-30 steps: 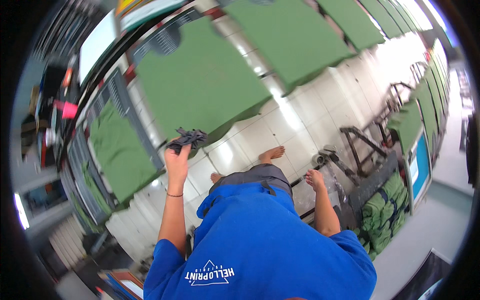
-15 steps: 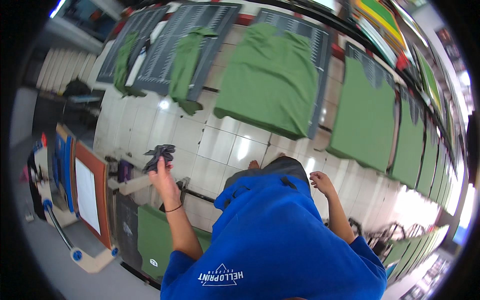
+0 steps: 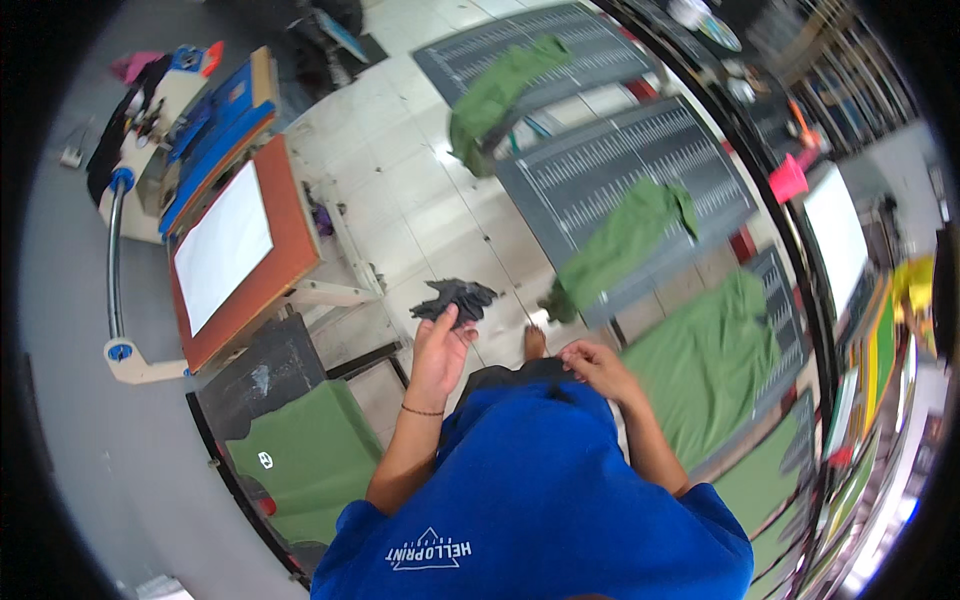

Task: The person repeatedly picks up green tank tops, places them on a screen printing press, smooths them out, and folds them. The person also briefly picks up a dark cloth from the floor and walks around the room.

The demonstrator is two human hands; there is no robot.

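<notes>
My left hand (image 3: 440,350) is closed on a crumpled dark grey cloth (image 3: 455,300), held up over the tiled floor. My right hand (image 3: 600,372) hangs in front of my waist with loosely bent fingers, and nothing shows in it. Beyond it, a bunched green fabric piece (image 3: 625,245) lies across a dark grey board (image 3: 680,150) with white ruler-like marks. Another green piece (image 3: 510,85) lies on the farther marked board (image 3: 540,50). A wider green fabric (image 3: 710,360) is spread over a board at the right.
To the left stands a red-brown board with a white sheet (image 3: 225,245), beside a metal rail (image 3: 115,260) with blue caps. Green fabric (image 3: 310,455) covers a low board at lower left. A pink container (image 3: 788,180) stands behind a dark rail at the right.
My view and body have turned to the left, bringing the red-brown board and the bunched green pieces nearer the middle. My left hand still holds the cloth; my right hand is closer to my waist.
</notes>
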